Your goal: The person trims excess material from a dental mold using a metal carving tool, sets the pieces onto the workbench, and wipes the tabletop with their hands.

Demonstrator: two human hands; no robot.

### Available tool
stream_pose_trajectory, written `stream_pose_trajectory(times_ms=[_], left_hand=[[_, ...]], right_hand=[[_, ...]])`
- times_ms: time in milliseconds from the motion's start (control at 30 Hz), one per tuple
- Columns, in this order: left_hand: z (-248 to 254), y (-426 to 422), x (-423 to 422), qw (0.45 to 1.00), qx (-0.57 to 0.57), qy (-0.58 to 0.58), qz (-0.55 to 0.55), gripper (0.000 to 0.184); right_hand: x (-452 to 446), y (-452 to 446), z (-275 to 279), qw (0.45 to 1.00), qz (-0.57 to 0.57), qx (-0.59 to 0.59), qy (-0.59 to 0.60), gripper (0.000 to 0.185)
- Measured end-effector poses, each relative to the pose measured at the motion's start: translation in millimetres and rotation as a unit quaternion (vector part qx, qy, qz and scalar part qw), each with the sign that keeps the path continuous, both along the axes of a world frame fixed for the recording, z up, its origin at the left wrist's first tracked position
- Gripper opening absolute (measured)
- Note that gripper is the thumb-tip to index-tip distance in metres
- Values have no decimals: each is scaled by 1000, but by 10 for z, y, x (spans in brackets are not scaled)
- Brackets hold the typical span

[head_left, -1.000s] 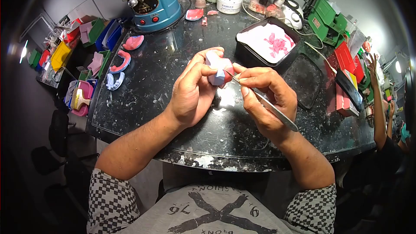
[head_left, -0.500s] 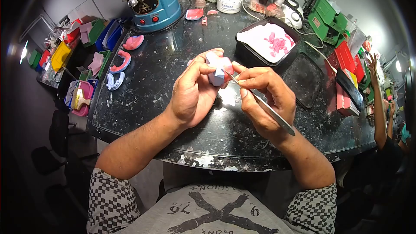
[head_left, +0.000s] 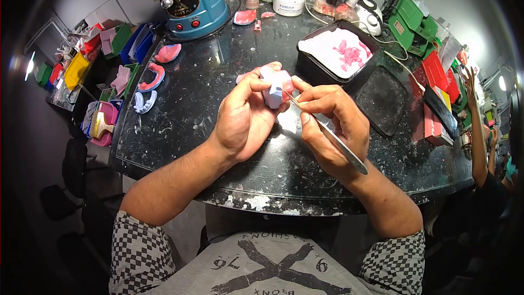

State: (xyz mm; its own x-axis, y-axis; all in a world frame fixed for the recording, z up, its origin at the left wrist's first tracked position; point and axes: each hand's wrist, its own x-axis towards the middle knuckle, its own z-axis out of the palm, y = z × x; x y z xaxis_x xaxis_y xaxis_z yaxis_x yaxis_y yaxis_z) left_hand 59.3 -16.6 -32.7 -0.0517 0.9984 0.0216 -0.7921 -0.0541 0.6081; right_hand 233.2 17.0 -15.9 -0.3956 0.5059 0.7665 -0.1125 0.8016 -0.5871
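Note:
My left hand (head_left: 237, 123) is closed around a pale blue-grey plaster dental model (head_left: 273, 96), with its thumb on top. Pink wax (head_left: 287, 88) covers the model's right side. Pinched like a pen in my right hand (head_left: 337, 134) is a metal wax knife (head_left: 348, 154); its thin tip meets the wax or sits right beside it, and its broad flat end points down toward me. My right fingertips are close to the model. Partly hidden behind my left fingers lies a small pink piece (head_left: 239, 78) on the bench.
A black tub (head_left: 307, 66) with white lining and pink wax scraps stands beyond my right hand, near a black lid (head_left: 382, 101). Several dental pieces, including a pink-and-blue arch (head_left: 152, 78), lie left. Behind are a blue machine (head_left: 204, 13) and white jar (head_left: 289, 3). Another person's arm (head_left: 474, 125) shows far right.
My right hand and the wax knife have shifted very slightly, the knife's broad end moving a little left and down. The model is turned slightly in my left hand.

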Motion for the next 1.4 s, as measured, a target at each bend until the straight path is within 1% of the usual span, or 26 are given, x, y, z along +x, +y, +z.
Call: stream_pose_trajectory(times_ms=[100,333,500,600,733,800,933,1000,1233,1333,1400], left_hand=[[-43,11,-25,1000,14,-12,-21,46],[-21,0,-5,1000,12,-13,-22,44],[-60,13,-29,997,34,-45,-53,42],[-77,19,-39,996,48,-49,-62,41],[-47,7,-21,997,38,-36,-60,40],[-17,-2,-9,997,20,-43,-54,31],[-20,4,-9,998,12,-43,-48,30],[-67,24,-33,997,27,-40,-62,39],[-38,8,-13,996,33,-51,-64,38],[-30,8,-10,997,6,-58,-54,37],[-72,21,-40,994,20,-70,-82,36]], right_hand=[[-16,-7,1,1000,-2,4,8,19],[-18,-4,-10,1000,0,0,12,18],[-25,-6,-30,1000,-1,-7,19,17],[-26,-1,-33,1000,3,-9,22,16],[-34,0,-40,1000,2,-10,23,14],[-41,1,-43,1000,4,-11,27,14],[-44,-11,-33,1000,2,-8,26,13],[-44,-12,-30,1000,2,-9,25,13],[-38,-19,-29,1000,0,-14,17,13],[-40,-14,-30,1000,4,-8,17,14],[-40,-8,-35,1000,7,-4,18,14]])
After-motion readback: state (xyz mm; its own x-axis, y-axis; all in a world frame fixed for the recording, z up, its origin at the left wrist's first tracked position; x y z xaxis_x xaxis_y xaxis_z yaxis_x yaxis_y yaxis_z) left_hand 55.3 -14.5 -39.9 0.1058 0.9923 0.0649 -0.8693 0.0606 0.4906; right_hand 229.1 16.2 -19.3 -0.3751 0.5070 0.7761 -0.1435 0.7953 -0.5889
